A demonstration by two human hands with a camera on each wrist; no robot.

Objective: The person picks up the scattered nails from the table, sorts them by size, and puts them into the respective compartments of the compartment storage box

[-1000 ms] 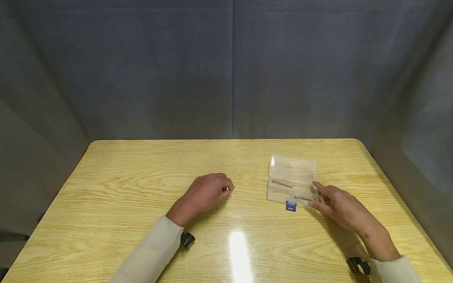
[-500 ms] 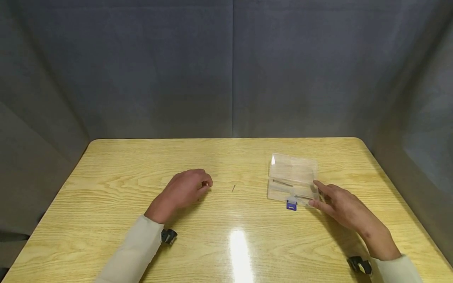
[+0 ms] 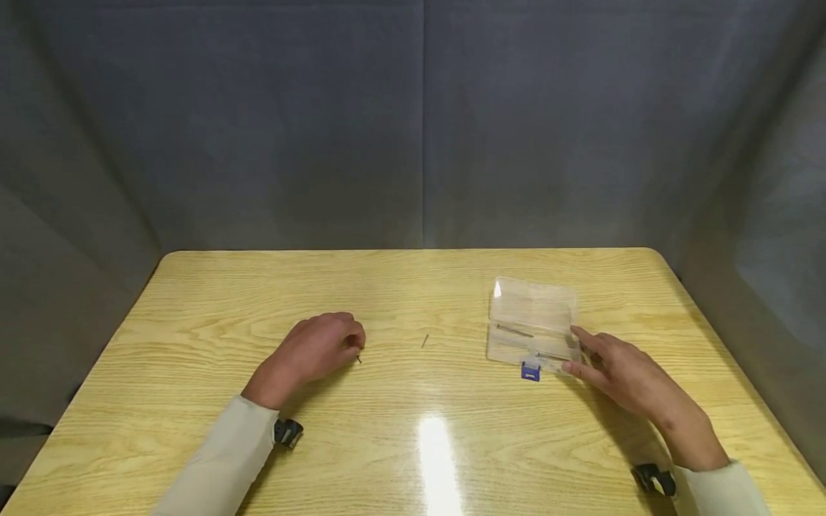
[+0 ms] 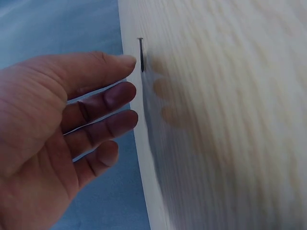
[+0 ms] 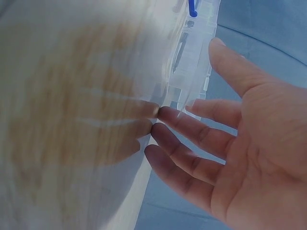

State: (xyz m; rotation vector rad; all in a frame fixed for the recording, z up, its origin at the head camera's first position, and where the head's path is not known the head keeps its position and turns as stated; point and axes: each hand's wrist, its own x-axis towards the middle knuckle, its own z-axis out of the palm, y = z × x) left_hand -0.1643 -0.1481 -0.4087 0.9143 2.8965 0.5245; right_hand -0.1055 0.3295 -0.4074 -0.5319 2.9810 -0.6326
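My left hand (image 3: 347, 344) rests on the wooden table (image 3: 193, 322), fingers relaxed and holding nothing. A small nail (image 3: 358, 359) lies just right of its fingertips; in the left wrist view that nail (image 4: 141, 55) sits at the tip of my index finger (image 4: 122, 62). A second nail (image 3: 425, 341) lies alone further right. My right hand (image 3: 576, 352) lies with straight fingers against the near right corner of a clear plastic box (image 3: 532, 322) with a blue latch (image 3: 530, 372). In the right wrist view its fingertips (image 5: 165, 115) touch the box (image 5: 194, 62). Thin metal pieces lie inside.
Grey fabric walls (image 3: 413, 129) close in the table at the back and on both sides. A bright glare patch (image 3: 437, 459) lies on the tabletop near me. Black wrist-camera mounts (image 3: 287, 433) sit at both cuffs.
My left hand has drawn back to the left, leaving one nail on the table at the centre, and now lies by the other nail. The right hand and box have stayed put.
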